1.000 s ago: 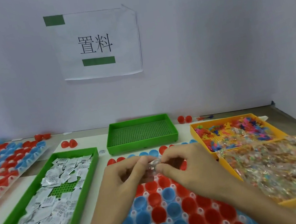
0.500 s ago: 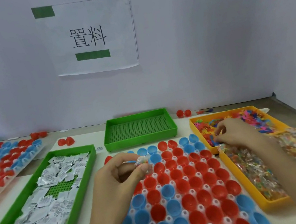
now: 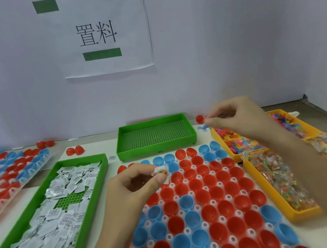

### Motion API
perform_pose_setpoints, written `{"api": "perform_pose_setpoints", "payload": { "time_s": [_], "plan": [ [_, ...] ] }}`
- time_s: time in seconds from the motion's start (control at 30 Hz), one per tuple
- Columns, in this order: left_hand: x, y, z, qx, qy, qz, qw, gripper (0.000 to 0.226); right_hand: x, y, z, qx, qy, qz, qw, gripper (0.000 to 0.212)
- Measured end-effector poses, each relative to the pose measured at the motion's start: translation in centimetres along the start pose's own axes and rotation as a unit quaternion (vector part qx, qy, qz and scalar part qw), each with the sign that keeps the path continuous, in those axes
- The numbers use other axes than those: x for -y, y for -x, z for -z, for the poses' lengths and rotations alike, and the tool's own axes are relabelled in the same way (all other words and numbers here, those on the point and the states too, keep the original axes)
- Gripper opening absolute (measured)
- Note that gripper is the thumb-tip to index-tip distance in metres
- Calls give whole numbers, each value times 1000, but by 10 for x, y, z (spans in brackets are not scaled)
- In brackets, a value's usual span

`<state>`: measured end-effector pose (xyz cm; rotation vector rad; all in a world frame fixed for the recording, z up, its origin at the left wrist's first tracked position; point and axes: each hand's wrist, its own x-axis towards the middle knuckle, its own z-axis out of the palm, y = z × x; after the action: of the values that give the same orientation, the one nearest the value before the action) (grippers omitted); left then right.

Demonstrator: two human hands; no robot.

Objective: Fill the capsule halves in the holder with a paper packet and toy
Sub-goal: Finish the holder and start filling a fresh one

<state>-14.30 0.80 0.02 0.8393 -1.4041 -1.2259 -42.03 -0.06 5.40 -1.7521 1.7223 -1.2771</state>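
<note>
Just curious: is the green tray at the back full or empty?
Empty: the back green tray shows only its bare perforated floor.

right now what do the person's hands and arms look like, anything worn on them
The left hand and right hand are bare: no gloves, rings or marks show. The left thumbnail looks short and plain. No watch or band on either wrist. The left forearm and right forearm are uncovered to the picture's edge, so no sleeve shows.

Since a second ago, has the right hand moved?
Yes. The right hand left the left hand, which pinches a toy packet, over the capsule holder and went right and away; it is now above the far-left corner of the yellow tray.
</note>
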Motion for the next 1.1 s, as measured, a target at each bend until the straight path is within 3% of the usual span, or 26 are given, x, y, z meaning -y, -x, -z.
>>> {"api": "perform_pose_setpoints", "payload": {
  "time_s": [0.17, 0.3, 0.5, 0.7, 0.93, 1.1],
  "plan": [
    [-4, 2, -1, 29, 18, -24, 999, 20, 32, 18, -46, 94, -92, 52, 990, 2],
    [-5, 4, -1, 57, -2, -49, 997, 24, 36, 29, -70, 167, -96, 76, 978, 1],
    [-5, 2, 0, 45, -6, -60, 997, 15, 42, 31, -74, 196, -116, 70, 971, 6],
    [-1, 1, 5, 38, -32, -74, 996, 22, 47, 34, -72, 228, -119, 67, 964, 9],
    [2, 1, 2, 63, -57, -101, 991, 24, 46, 30, -63, 211, -79, 65, 972, 7],
    [1, 0, 6, -22, -73, -118, 990, 15, 21, 10, -22, 47, 120, 45, 991, 8]
  ]
}}
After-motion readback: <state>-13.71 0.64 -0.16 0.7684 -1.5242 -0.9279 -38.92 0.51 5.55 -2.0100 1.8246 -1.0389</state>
